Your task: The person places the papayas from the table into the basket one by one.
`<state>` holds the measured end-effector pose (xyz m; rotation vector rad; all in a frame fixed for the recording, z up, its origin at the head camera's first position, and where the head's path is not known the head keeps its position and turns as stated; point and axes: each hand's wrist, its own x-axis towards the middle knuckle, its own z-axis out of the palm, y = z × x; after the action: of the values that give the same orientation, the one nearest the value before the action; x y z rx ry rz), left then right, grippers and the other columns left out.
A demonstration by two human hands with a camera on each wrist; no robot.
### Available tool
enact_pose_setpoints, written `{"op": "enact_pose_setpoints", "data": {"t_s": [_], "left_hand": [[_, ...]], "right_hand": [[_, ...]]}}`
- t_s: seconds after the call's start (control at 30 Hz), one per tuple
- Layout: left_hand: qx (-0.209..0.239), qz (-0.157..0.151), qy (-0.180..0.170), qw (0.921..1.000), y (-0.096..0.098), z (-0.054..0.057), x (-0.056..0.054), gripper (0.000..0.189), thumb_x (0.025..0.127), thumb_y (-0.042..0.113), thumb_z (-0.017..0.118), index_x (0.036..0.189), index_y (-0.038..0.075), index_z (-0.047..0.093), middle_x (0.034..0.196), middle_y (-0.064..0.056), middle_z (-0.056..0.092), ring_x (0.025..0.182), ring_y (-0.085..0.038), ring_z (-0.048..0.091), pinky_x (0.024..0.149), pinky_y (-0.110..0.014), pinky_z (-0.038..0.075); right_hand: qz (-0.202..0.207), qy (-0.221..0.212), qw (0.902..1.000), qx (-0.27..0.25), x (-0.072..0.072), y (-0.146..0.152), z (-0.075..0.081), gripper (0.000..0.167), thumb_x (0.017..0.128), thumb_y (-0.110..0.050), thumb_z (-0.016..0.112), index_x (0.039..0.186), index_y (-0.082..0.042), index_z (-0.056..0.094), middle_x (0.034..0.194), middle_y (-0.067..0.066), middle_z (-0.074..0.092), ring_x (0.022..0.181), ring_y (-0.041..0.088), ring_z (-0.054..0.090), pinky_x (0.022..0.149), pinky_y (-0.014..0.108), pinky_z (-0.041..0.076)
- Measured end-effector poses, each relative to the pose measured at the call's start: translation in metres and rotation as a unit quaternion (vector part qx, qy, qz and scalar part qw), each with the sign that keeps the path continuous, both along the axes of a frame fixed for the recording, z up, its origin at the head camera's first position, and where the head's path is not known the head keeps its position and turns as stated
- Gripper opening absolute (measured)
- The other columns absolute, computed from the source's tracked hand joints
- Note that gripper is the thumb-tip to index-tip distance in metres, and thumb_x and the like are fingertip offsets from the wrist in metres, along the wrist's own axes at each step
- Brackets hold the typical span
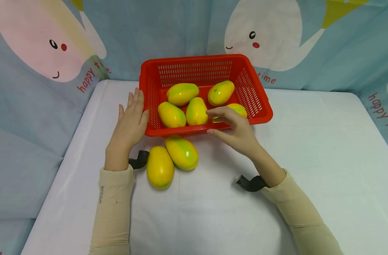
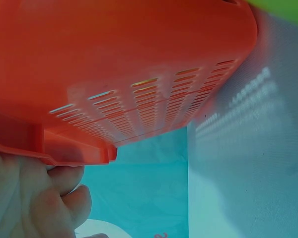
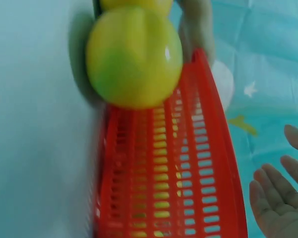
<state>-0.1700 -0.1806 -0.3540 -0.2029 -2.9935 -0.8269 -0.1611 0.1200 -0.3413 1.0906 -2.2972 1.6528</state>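
Note:
A red plastic basket [image 1: 194, 61] holds several yellow-green mangoes, among them one at the centre [image 1: 197, 111] and one at the right [image 1: 221, 93]. Against the basket's left rim rests my left hand [image 1: 130, 122], its fingers fairly straight; the left wrist view has that hand [image 2: 37, 198] beneath the rim. Over the front right rim, my right hand [image 1: 238, 132] has its thumb and fingers spread apart with nothing between them. It partly hides a mango [image 1: 239, 109] inside. In the right wrist view the right hand [image 3: 283, 198] appears beside the basket wall [image 3: 203, 173].
Two more mangoes lie on the white table just before the basket, one at the left [image 1: 160, 167] and one [image 1: 182, 153] by the basket's front wall. Black wrist mounts [image 1: 251, 183] stick out from both wrists. A patterned blue cloth [image 1: 181, 28] stands behind the table.

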Motion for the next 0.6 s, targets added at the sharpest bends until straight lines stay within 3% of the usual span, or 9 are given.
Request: {"op": "enact_pose_setpoints", "data": {"t_s": [0.2,0.37,0.6], "left_hand": [[-0.004,0.002,-0.004,1.0000,0.000,0.001,0.000,0.062,0.101,0.027,0.031,0.151,0.006,0.003,0.157,-0.007,-0.001,0.144,-0.023,-0.007,0.110,-0.055,-0.008],[-0.003,0.000,-0.005,1.0000,0.000,0.000,-0.001,0.061,0.101,0.028,0.030,0.152,0.006,0.003,0.158,-0.006,-0.001,0.144,-0.022,-0.007,0.110,-0.056,-0.007],[-0.001,0.001,-0.005,1.0000,0.000,-0.001,-0.001,0.061,0.101,0.028,0.030,0.152,0.007,0.003,0.158,-0.005,-0.001,0.144,-0.021,-0.007,0.110,-0.055,-0.008]], "right_hand": [[0.023,0.040,0.9989,0.011,0.011,-0.005,-0.006,0.044,0.071,0.011,0.075,0.113,0.004,0.062,0.111,0.013,0.064,0.108,0.020,0.056,0.094,0.033,0.045],[0.048,0.023,0.9976,0.045,0.015,-0.007,-0.009,0.045,0.073,0.005,0.076,0.115,0.001,0.063,0.112,0.009,0.064,0.104,0.019,0.056,0.093,0.032,0.045],[0.071,-0.019,0.9939,0.082,0.016,-0.007,-0.015,0.040,0.078,-0.003,0.075,0.116,0.000,0.062,0.113,0.006,0.064,0.106,0.017,0.056,0.090,0.041,0.047]]}}
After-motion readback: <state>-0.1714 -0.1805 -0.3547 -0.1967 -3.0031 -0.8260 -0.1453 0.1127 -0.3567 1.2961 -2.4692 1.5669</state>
